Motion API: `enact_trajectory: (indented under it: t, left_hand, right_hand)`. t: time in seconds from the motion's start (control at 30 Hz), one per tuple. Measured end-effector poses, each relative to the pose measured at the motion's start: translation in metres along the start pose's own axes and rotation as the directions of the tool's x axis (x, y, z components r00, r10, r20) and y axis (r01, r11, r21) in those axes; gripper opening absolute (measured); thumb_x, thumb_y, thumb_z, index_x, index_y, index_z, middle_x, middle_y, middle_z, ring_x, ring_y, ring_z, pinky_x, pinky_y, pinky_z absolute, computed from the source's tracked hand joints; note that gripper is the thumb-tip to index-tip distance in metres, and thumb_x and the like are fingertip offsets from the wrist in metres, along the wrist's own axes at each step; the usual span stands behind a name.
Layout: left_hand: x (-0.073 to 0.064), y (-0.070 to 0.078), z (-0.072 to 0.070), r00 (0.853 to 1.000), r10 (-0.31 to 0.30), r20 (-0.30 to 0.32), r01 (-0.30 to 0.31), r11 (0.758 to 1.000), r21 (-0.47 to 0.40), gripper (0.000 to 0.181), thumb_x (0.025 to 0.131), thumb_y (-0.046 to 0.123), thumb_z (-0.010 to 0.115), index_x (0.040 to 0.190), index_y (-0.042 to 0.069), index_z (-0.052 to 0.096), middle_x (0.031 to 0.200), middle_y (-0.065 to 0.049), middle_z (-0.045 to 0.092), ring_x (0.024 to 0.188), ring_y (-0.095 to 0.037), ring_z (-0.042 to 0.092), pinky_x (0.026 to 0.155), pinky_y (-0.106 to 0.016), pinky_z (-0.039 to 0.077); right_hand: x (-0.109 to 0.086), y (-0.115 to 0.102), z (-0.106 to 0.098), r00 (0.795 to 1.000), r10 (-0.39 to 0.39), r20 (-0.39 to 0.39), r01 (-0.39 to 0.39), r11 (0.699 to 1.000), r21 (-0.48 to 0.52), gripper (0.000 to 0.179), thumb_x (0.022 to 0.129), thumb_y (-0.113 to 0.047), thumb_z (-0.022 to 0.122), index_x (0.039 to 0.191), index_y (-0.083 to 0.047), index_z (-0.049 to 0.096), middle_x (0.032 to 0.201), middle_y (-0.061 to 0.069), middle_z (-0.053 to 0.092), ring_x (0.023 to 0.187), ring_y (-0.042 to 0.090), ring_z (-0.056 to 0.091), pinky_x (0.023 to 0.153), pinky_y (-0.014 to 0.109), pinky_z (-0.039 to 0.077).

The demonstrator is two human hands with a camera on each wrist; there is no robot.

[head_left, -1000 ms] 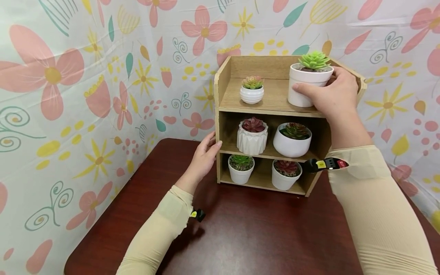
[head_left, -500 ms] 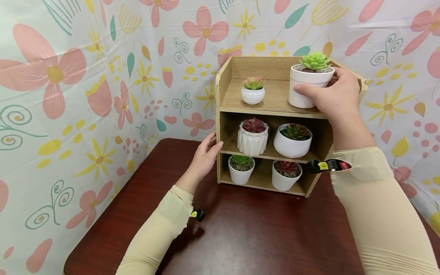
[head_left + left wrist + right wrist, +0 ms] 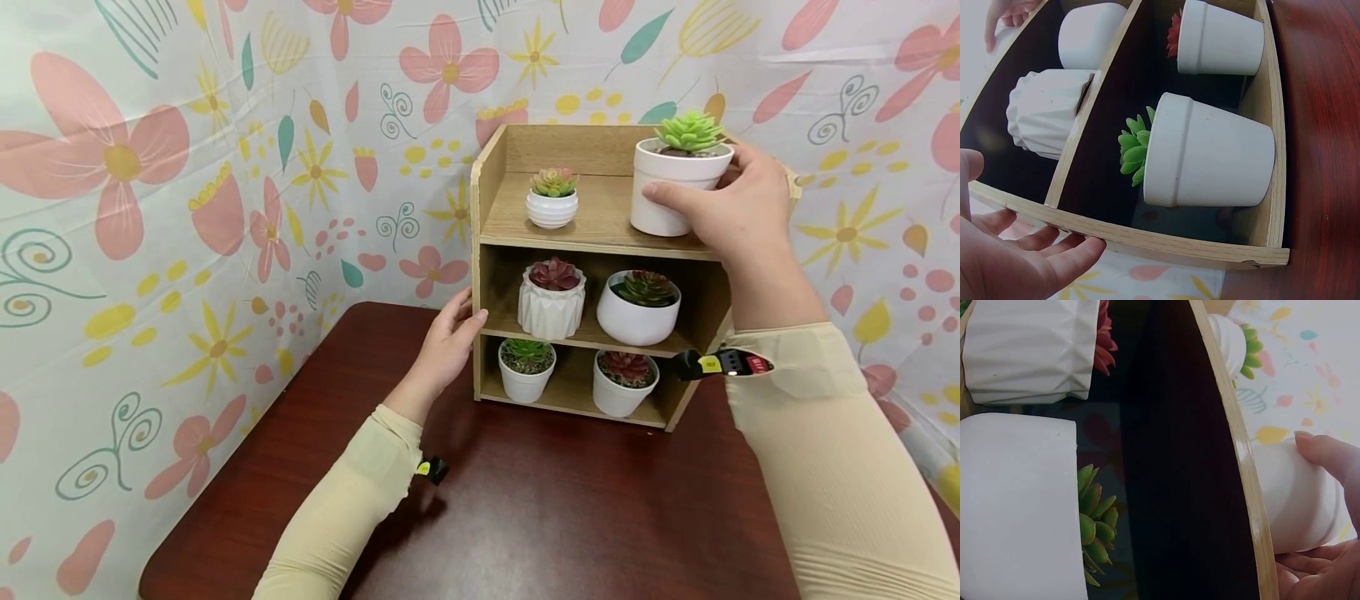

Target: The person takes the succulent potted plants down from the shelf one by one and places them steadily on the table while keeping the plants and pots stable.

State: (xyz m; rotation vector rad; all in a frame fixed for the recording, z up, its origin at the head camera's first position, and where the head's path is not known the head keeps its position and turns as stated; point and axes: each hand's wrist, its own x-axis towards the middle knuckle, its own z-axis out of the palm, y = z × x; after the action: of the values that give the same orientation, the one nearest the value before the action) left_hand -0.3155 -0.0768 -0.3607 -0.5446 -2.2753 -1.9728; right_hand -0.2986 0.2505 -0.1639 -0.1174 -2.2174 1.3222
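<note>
On the right of the top shelf, my right hand (image 3: 738, 204) grips a white pot with a bright green succulent (image 3: 660, 200), thumb across its front and fingers round its far side. The right wrist view shows the pot (image 3: 1300, 500) on its side within that grip, partly behind the shelf board's edge. My left hand (image 3: 450, 337) rests against the left side panel of the wooden shelf unit (image 3: 577, 243), its thumb at the panel's front edge. In the left wrist view, the fingers (image 3: 1079, 256) lie nearly straight along the outer side.
A small ribbed pot (image 3: 551, 208) stands on the top shelf's left. The middle shelf has a fluted pot (image 3: 551, 308) and a rounded bowl pot (image 3: 637, 317). Two pots, a green-planted one (image 3: 527, 383) and a red-planted one (image 3: 624, 393), stand below. The unit sits on a dark red table (image 3: 540, 500).
My right hand and the pot shift very slightly to the right, with the forearm drifting the same way. The left hand stays at the side panel.
</note>
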Motion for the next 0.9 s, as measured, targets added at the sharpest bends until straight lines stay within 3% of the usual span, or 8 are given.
enact_trajectory:
  t: [0.2,0.53,0.9]
  left_hand:
    - [0.0,0.0,0.001,1.0,0.008,-0.003,-0.008,1.0,0.011,0.058,0.107,0.036,0.052,0.161,0.025,0.035,0.157,-0.01,0.048,0.139,-0.031,0.052,0.109,-0.059,0.047]
    - [0.0,-0.001,0.001,0.999,0.032,-0.008,-0.032,0.999,0.024,0.06,0.106,0.034,0.054,0.161,0.022,0.033,0.156,-0.011,0.049,0.137,-0.029,0.054,0.113,-0.051,0.045]
    - [0.0,-0.002,0.002,1.0,0.024,-0.008,-0.024,1.0,0.02,0.062,0.105,0.035,0.055,0.161,0.023,0.033,0.156,-0.01,0.048,0.138,-0.029,0.053,0.113,-0.051,0.045]
  right_hand:
    - [0.0,0.0,-0.002,1.0,0.002,0.011,-0.002,0.999,0.052,0.082,0.069,-0.039,0.096,0.142,-0.025,0.061,0.1,-0.023,0.065,0.096,-0.003,0.061,0.086,0.013,0.046]
    - [-0.005,0.0,-0.006,1.0,0.011,0.017,-0.011,1.0,0.021,0.084,0.069,-0.042,0.096,0.143,-0.026,0.06,0.101,-0.023,0.062,0.097,-0.002,0.058,0.081,0.012,0.044]
    - [-0.014,-0.007,-0.011,0.999,-0.01,0.052,0.004,0.995,0.104,0.077,0.069,-0.032,0.097,0.138,-0.021,0.064,0.095,-0.023,0.065,0.092,-0.001,0.061,0.076,0.011,0.046]
